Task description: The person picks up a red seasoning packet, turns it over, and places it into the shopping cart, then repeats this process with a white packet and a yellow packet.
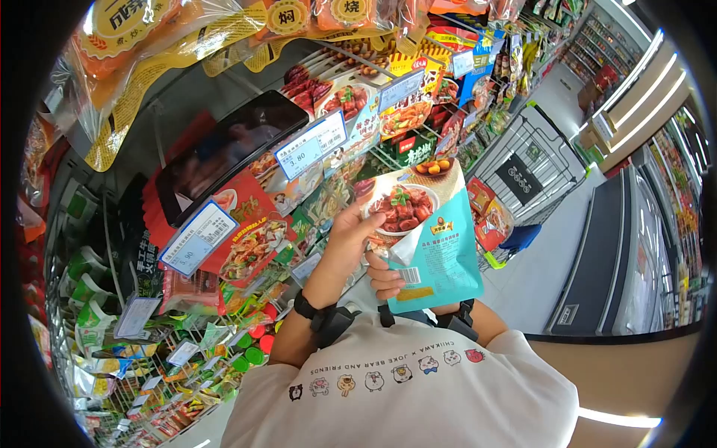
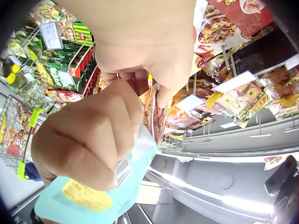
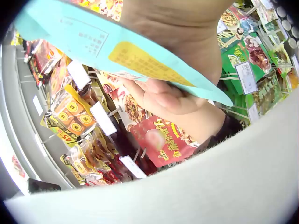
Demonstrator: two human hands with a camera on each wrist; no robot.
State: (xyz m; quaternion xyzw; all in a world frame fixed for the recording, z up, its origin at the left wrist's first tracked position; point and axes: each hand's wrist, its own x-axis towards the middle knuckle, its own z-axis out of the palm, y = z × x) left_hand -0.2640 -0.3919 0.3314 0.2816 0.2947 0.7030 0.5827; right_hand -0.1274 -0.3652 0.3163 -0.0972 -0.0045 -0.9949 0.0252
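A teal and white food pouch (image 1: 441, 254), with a bowl of red-brown meat pictured on it, is held tilted in front of the chest by both hands. My left hand (image 1: 347, 237) pinches its left edge, thumb on the printed face. Just below, the fingers of my right hand (image 1: 385, 278) curl round the edge beside the barcode; the pouch hides the rest. In the left wrist view, the right hand (image 2: 88, 135) grips the teal pouch (image 2: 128, 198) near the left hand (image 2: 145, 51). The right wrist view shows the pouch (image 3: 93, 42) nearly edge-on.
Packed shelves with price tags (image 1: 311, 145) fill the left side. A black phone-like slab (image 1: 231, 153) leans against red packets there. Beyond the pouch stands a shopping cart (image 1: 530, 157) holding a red packet (image 1: 491, 224). Dark-sided freezers (image 1: 597, 254) line the right.
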